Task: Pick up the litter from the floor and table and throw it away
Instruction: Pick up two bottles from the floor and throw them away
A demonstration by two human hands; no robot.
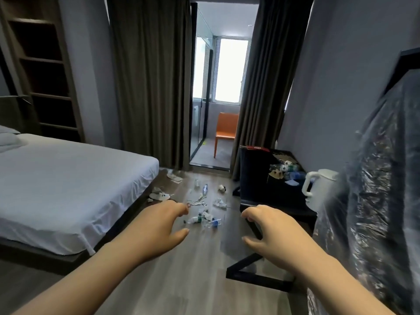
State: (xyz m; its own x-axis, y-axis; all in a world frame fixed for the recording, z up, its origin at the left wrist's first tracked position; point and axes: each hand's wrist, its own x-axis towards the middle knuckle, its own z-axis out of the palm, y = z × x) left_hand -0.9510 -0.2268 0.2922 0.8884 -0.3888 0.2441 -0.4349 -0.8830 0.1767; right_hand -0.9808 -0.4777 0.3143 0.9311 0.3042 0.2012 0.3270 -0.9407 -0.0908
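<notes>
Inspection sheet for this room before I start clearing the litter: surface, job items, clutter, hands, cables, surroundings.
Surface: wood-look floor; black table at right.
Job's things: floor litter of plastic bottles, crumpled paper and a small cup; table litter of bottles and scraps. No bin seen.
Clutter: white kettle by the table's near end; clear plastic sheeting draped at right.
Hands: left hand and right hand both open, holding nothing, reaching forward above the floor.
Cables: nothing seen.
Surroundings: bed at left, dark curtains, orange chair beyond the doorway.
</notes>
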